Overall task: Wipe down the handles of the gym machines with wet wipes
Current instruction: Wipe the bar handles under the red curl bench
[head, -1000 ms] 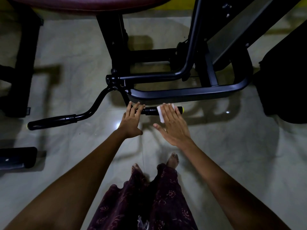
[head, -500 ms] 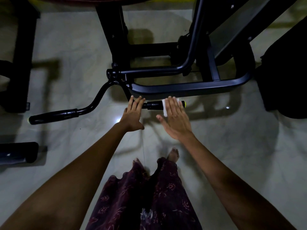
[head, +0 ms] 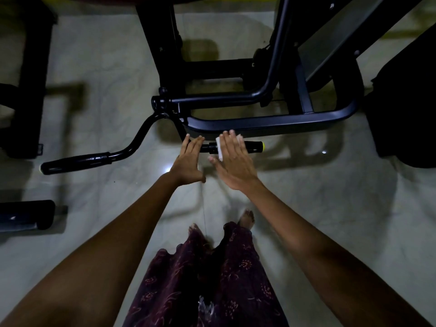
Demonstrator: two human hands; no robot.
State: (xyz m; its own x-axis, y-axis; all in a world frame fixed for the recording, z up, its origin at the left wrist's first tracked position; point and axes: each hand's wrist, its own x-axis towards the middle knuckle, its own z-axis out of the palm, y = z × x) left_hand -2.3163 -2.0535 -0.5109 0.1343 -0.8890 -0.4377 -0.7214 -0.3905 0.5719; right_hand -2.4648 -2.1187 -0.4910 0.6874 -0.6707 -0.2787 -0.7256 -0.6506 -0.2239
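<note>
Head view: right hand (head: 236, 161) flat, pressing wipe (head: 219, 148) onto handle (head: 253, 146).

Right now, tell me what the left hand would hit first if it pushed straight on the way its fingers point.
The left hand points up-frame past the bar; the next thing in line looks like the machine's dark base frame, though depth is unclear and it may sit lower than the hand.

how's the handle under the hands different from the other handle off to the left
The right handle lies roughly level; the left handle slants. The right hand presses a white wipe flat on the right handle, with the left hand on the bar beside it; nothing touches the left handle. Both are black grips with yellowish end caps.
</note>
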